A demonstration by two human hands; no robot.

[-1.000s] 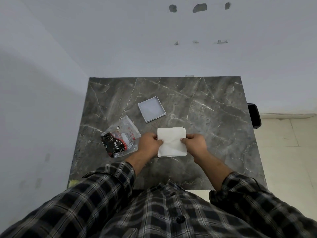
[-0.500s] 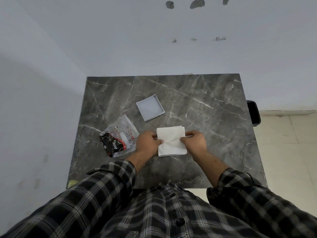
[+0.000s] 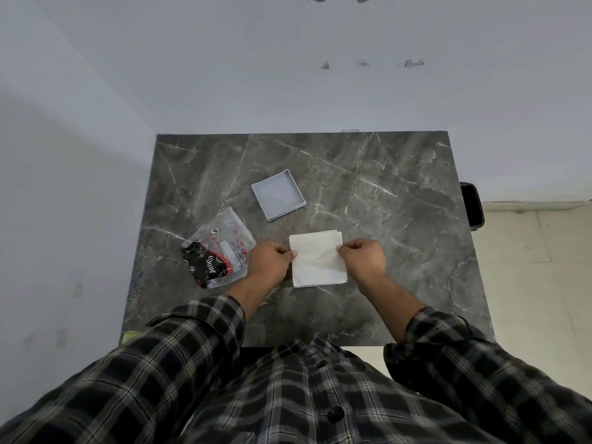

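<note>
- Step in hand, as judged: squaring up the white folded napkin (image 3: 317, 265). It lies flat on the marble table (image 3: 400, 193), towards the person's side, between the two hands.
- To do it well: draw both side edges evenly, align the far right corner where the layers sit slightly staggered, then press the fold flat.
- Left hand (image 3: 270, 262): fingers curled, thumb and fingertips (image 3: 289, 251) pinching the napkin's left edge.
- Right hand (image 3: 362, 261): curled likewise, pinching the right edge near the far corner.
- Also noted: a shallow square tray (image 3: 278, 194) lies beyond the napkin, apart from it, and a clear packet (image 3: 221, 248) lies just beside the left hand.
</note>
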